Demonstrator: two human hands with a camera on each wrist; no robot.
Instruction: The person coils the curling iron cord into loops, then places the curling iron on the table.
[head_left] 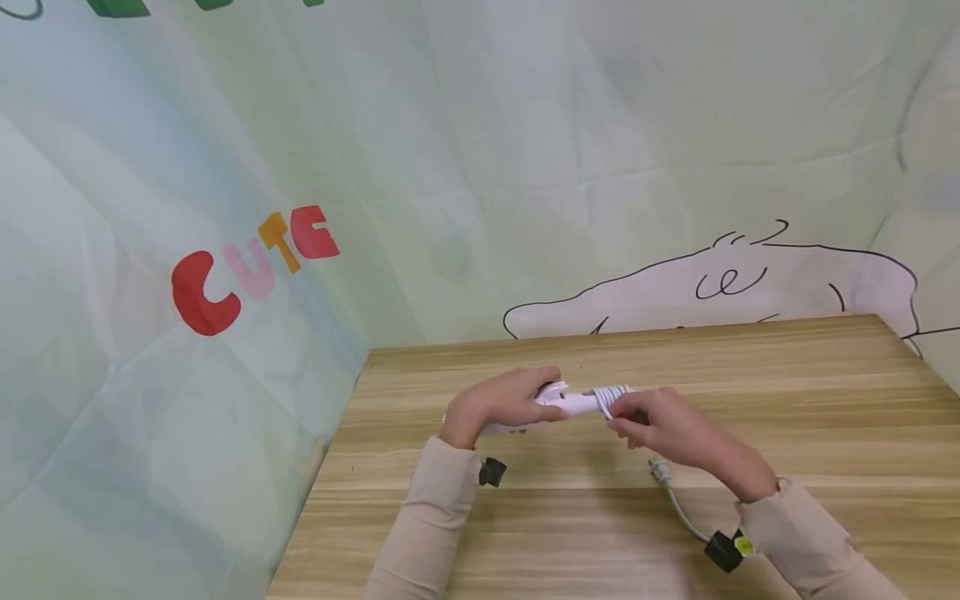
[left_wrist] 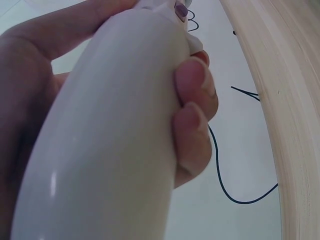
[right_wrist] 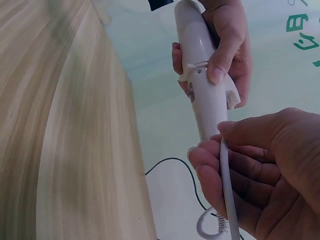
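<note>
A white curling iron (head_left: 576, 405), a thick smooth barrel with a small lever, is held up over the table. My left hand (head_left: 508, 400) grips it; in the left wrist view the fingers wrap round the white barrel (left_wrist: 107, 130). Several turns of white cord (head_left: 611, 397) lie round its thinner handle end. There my right hand (head_left: 671, 425) pinches the cord between thumb and fingers. The right wrist view shows that cord (right_wrist: 228, 187) running across the fingers. The cord's plug (head_left: 659, 469) hangs below the right hand.
The wood-grain table (head_left: 570, 533) spreads beneath both hands. A printed cloth backdrop (head_left: 480, 183) rises behind its far edge and along the left side. Black wrist cameras (head_left: 723, 551) are worn at both sleeves; the cord's tail passes close to the right one.
</note>
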